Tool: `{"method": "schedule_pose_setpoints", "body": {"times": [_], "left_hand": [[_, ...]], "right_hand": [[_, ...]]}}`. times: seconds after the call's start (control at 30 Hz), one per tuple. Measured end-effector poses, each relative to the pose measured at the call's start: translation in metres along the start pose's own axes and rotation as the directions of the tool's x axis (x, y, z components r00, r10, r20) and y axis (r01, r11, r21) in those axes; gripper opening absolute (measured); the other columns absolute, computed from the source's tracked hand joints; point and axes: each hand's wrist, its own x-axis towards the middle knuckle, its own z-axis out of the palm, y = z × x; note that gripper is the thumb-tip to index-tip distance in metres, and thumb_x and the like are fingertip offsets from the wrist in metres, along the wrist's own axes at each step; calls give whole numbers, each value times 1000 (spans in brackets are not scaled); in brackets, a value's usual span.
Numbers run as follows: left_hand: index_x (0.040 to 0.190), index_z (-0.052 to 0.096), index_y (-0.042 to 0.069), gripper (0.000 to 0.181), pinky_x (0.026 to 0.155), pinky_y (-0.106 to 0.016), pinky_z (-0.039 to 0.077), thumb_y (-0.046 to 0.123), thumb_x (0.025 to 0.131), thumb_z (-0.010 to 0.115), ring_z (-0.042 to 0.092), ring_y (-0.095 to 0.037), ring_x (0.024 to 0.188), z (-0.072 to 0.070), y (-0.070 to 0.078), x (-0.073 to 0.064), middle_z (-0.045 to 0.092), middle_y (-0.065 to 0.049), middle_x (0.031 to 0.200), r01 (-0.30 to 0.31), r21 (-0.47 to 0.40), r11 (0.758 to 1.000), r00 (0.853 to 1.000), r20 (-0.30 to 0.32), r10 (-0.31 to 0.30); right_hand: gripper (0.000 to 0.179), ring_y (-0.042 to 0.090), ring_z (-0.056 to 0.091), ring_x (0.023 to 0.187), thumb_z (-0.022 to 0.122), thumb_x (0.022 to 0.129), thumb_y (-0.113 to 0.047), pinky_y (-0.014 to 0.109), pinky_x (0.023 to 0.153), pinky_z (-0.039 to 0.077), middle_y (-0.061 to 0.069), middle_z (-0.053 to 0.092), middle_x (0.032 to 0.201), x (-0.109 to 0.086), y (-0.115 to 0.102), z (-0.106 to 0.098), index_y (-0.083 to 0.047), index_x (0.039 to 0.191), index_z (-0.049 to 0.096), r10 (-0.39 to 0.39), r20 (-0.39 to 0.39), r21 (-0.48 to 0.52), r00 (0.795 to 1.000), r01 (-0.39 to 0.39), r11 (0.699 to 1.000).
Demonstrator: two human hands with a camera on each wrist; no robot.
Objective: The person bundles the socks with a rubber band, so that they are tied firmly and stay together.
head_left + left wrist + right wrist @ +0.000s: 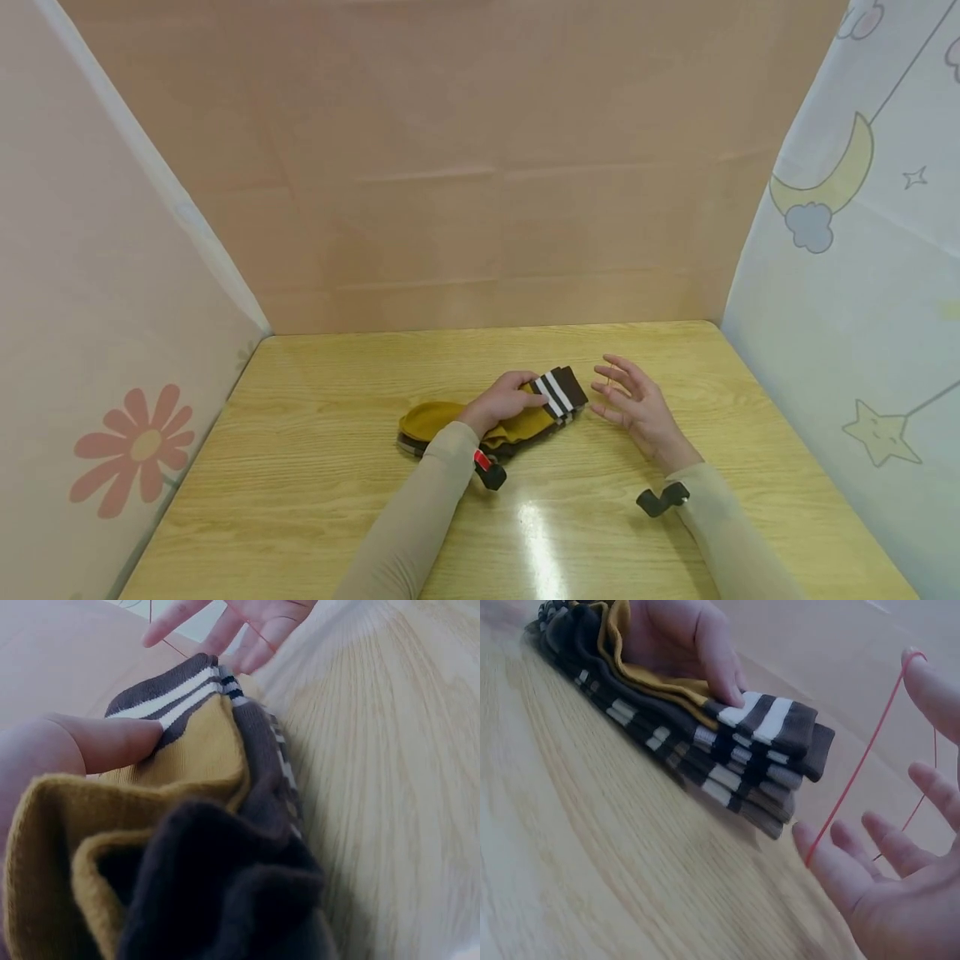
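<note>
A stack of folded socks (561, 392), mustard yellow on top with dark brown and white striped cuffs, lies on the table; darker striped socks (724, 780) show beneath in the right wrist view. My left hand (504, 403) grips the stack near the cuffs, its thumb (124, 742) pressing on the top sock in the left wrist view. Just beyond the cuff ends, apart from them, my right hand (637, 408) holds its fingers spread. A thin red rubber band (861, 760) is stretched round those fingers and the thumb.
The wooden table (300, 517) stands between a patterned sheet (97, 275) at left and another sheet (862, 317) at right. A plain peach backdrop (487, 167) hangs behind its far edge. Each wrist wears a small black camera (663, 499).
</note>
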Motion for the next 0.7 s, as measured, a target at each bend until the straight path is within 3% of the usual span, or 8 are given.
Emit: {"method": "schedule_pose_setpoints", "body": {"times": [0.23, 0.43, 0.7], "left_hand": [[125, 72, 11, 26, 80, -30, 47, 22, 101, 72, 57, -17, 91, -3, 0, -3, 70, -3, 115, -10, -56, 998, 1000, 10, 10], [123, 73, 13, 25, 85, -33, 46, 24, 101, 73, 57, -18, 94, -5, -3, -1, 70, -1, 115, -15, -52, 999, 1000, 1, 15], [122, 74, 16, 23, 91, -36, 43, 26, 100, 73, 56, -18, 98, -6, -3, -2, 69, 1, 116, -30, -63, 998, 999, 15, 31]], "right_hand": [[64, 34, 47, 133, 63, 105, -7, 51, 94, 58, 30, 25, 161, 6, 2, 6, -23, 160, 35, 136, 9, -195, 991, -132, 972], [71, 44, 35, 140, 67, 103, -10, 55, 94, 57, 28, 23, 164, 18, 2, 11, -28, 161, 29, 191, 37, -234, 981, -177, 956], [77, 40, 52, 129, 69, 102, -13, 55, 87, 59, 31, 25, 160, 35, -1, 31, -27, 164, 25, 230, 126, -294, 965, -186, 938]]}}
